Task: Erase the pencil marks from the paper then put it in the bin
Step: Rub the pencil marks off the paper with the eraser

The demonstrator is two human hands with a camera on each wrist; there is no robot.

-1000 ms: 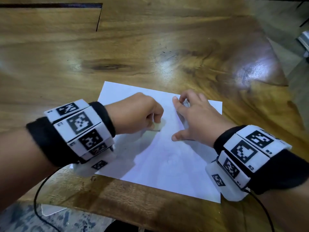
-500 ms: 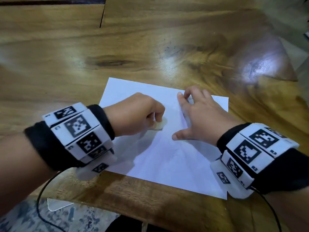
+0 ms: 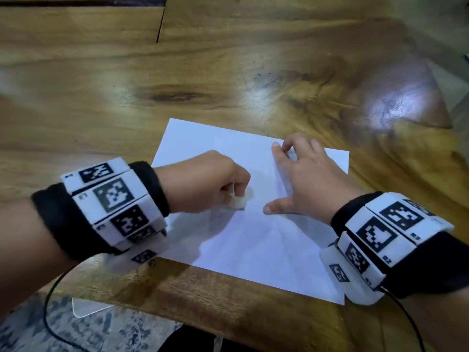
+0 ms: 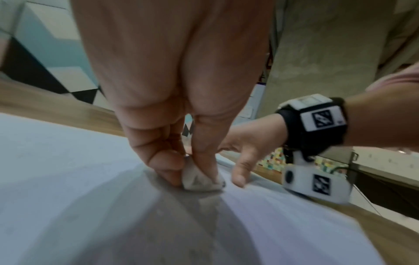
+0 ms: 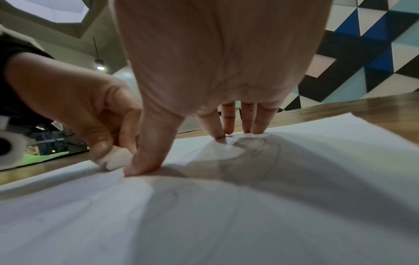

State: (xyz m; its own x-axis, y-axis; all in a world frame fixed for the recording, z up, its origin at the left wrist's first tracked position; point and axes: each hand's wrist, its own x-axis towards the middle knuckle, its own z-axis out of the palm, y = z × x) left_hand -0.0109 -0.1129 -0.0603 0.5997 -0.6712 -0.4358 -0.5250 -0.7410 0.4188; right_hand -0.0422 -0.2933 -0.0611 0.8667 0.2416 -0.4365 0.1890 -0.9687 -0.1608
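From the head view, the paper (image 3: 253, 224) lies flat on the wooden tabletop (image 3: 228, 72), near its front edge. The left hand (image 3: 203, 184) is curled into a fist with a small pale eraser (image 3: 239, 200) pinched at its tip, the eraser down on the sheet about mid-page. The right hand (image 3: 304, 179) is spread, thumb and fingertips planted on the sheet to pin it. From here the page looks almost blank; I can make out only a vague grey smudge or shadow, so I'd judge the rubbing is under way but can't say how much is left. No bin shows anywhere, and the sheet has not been lifted, so the second half of the task is untouched.

The left wrist view shows the grip better: thumb and fingers (image 4: 163, 161) pinch the eraser (image 4: 199, 179) from both sides, its underside dirtied grey and pressed to the paper (image 4: 68, 170). The right hand (image 4: 244, 152) is beyond it, thumb tip down on the sheet.

The right wrist view gives what the other two hide: faint curved pencil lines (image 5: 260, 152) run across the paper (image 5: 204, 224) under and beside the spread fingers (image 5: 247, 122), so marks plainly remain. The left hand (image 5: 90, 107) works the eraser (image 5: 118, 159) right against the right thumb.
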